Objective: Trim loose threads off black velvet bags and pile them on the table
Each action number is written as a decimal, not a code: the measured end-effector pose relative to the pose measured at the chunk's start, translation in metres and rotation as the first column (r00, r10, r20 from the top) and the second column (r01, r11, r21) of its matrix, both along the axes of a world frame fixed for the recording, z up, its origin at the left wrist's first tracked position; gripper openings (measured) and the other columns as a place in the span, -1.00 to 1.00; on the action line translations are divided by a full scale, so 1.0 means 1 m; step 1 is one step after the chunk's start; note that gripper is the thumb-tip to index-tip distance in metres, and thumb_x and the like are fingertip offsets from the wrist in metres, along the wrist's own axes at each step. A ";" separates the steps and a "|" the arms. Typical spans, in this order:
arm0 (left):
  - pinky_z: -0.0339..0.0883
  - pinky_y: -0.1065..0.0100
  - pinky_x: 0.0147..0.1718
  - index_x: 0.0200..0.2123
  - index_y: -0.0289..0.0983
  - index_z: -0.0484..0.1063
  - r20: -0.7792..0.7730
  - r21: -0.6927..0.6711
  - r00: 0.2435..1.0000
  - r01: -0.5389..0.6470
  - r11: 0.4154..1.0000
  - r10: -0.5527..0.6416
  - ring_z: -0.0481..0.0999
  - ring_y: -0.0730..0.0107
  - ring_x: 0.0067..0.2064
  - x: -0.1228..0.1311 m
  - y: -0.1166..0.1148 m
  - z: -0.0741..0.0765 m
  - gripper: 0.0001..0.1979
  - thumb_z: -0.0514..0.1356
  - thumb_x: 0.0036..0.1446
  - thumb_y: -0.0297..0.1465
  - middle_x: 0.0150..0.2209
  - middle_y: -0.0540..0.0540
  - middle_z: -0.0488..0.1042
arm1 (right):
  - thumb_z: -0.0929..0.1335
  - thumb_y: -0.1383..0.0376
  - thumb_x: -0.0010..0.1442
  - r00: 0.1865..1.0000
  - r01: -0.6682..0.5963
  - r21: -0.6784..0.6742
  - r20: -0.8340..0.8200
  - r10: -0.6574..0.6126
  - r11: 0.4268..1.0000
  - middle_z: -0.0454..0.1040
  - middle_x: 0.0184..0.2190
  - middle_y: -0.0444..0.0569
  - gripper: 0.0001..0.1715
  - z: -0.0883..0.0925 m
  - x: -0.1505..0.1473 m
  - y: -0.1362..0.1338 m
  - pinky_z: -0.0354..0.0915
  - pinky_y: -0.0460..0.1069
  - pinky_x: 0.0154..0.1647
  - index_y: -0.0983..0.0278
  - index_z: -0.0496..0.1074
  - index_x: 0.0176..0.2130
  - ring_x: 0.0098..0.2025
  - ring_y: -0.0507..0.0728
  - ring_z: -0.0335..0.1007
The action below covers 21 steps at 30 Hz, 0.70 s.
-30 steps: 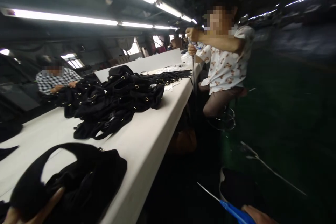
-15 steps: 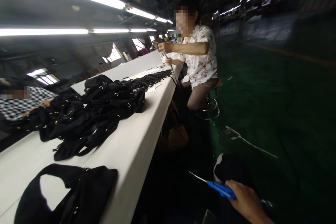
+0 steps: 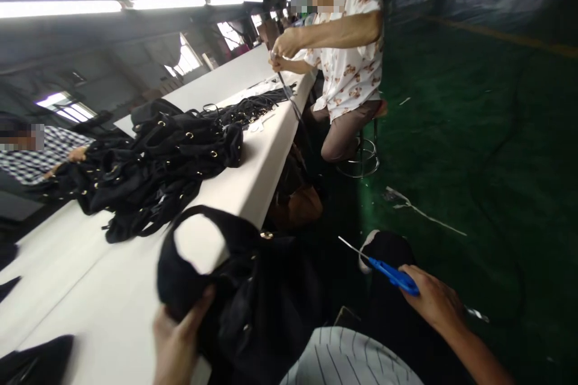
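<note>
My left hand (image 3: 178, 337) grips a black fabric bag (image 3: 253, 295) by its looped handle, at the near edge of the long white table (image 3: 112, 289). The bag hangs partly over the table's edge toward my lap. My right hand (image 3: 433, 304) is off to the right above the floor, closed on small blue-handled scissors (image 3: 383, 269) whose thin blades point left and up.
A heap of black bags with gold rings (image 3: 158, 162) lies mid-table. A person in a patterned shirt (image 3: 347, 54) sits on a stool at the far end, pulling a strap. Another person in a checked shirt (image 3: 40, 153) sits across at left. Green floor (image 3: 474, 132) spreads to the right.
My left hand has come back into view and pulled the black bag toward the table's edge and me. My right hand with the scissors has risen slightly.
</note>
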<state>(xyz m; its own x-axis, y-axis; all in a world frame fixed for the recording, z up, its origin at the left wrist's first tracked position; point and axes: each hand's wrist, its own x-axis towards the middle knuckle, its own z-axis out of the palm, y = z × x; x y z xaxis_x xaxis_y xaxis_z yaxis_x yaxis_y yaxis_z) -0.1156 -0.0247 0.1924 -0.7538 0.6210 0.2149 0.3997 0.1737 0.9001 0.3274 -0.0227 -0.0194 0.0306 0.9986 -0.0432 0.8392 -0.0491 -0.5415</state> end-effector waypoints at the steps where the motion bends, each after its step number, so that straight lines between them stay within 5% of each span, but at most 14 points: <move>1: 0.55 0.03 -0.38 -0.28 -0.25 0.57 0.006 -0.064 0.995 0.101 0.993 -0.101 0.60 -0.09 -0.33 0.015 0.010 -0.012 -0.38 0.49 -0.47 -0.06 -0.37 -0.16 0.60 | 0.24 0.26 0.23 1.000 0.025 -0.013 0.005 -0.025 1.000 0.52 -0.19 -0.08 -0.76 0.005 0.005 -0.001 0.29 0.01 -0.33 0.11 0.44 -0.14 -0.21 0.20 0.51; 5: 0.47 0.12 -0.11 -0.14 -0.27 0.47 -0.069 -0.127 0.952 0.289 0.949 -0.299 0.56 0.06 -0.15 0.062 0.060 -0.084 -0.47 0.40 -0.19 -0.14 -0.24 -0.12 0.57 | 0.24 0.22 0.25 0.995 0.103 -0.043 0.012 -0.103 0.994 0.51 -0.18 -0.11 -0.79 0.026 0.016 -0.018 0.23 0.02 -0.35 0.10 0.42 -0.14 -0.21 0.20 0.49; 10: 0.39 -0.07 -0.07 -0.23 -0.23 0.43 -0.109 -0.372 0.975 0.142 0.917 -0.195 0.54 -0.05 -0.21 0.067 0.078 -0.166 -0.63 0.38 -0.13 -0.24 -0.46 -0.04 0.44 | 0.30 0.41 0.08 0.994 -0.103 -0.051 -0.029 0.102 0.993 0.48 -0.24 -0.08 -0.76 0.064 -0.011 -0.057 0.21 0.00 -0.25 0.17 0.39 -0.21 -0.16 0.17 0.42; 15: 0.39 -0.08 0.00 -0.19 -0.34 0.47 -0.042 -0.378 0.984 0.144 0.914 -0.173 0.56 -0.14 -0.09 0.042 0.059 -0.195 -0.60 0.39 -0.12 -0.29 -0.32 -0.20 0.53 | 0.25 0.42 0.21 0.958 -0.285 -0.211 -0.088 0.272 0.935 0.49 -0.29 -0.06 -0.83 0.081 -0.061 -0.068 0.16 0.00 -0.27 0.22 0.41 -0.32 -0.20 0.15 0.41; 21: 0.29 0.09 0.20 0.12 -0.35 0.39 0.054 -0.278 0.995 0.092 0.956 -0.080 0.48 0.06 0.14 0.015 0.048 -0.213 -0.35 0.40 -0.05 -0.29 0.07 -0.28 0.50 | 0.35 0.33 0.19 0.959 -0.271 -0.240 0.011 0.282 0.932 0.52 -0.31 -0.05 -0.97 0.058 -0.070 -0.033 0.06 0.00 -0.32 0.24 0.42 -0.33 -0.22 0.18 0.43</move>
